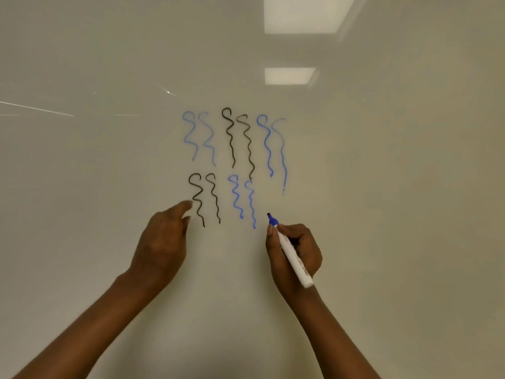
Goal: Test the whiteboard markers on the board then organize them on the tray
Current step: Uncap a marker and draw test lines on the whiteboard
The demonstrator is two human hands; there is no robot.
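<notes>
Whiteboard filling the whole head view, with no second view to go on to. Marked with ten wavy test lines in five pairs: upper row pale blue pair, black pair, stronger blue pair; lower row second black pair, then lower blue pair. Judging by that, testing well along, perhaps five markers tried, the pale pair hinting at a weak one. Bare space at lower right, beside the marker tip, enough for one more pair. Sorting onto the tray apparently not yet begun; tray and other markers out of frame. Right hand wrapped round a white-barrelled blue marker, thumb and fingers closed on the barrel near its front end, cap off, tip aimed up at the board just right of the lower blue pair; touching the surface or just off it, impossible to tell. Left hand holding nothing visible, fingers loosely extended, fingertips at the board beside the second black pair; contact likely, not certain. Cap nowhere to be seen.
</notes>
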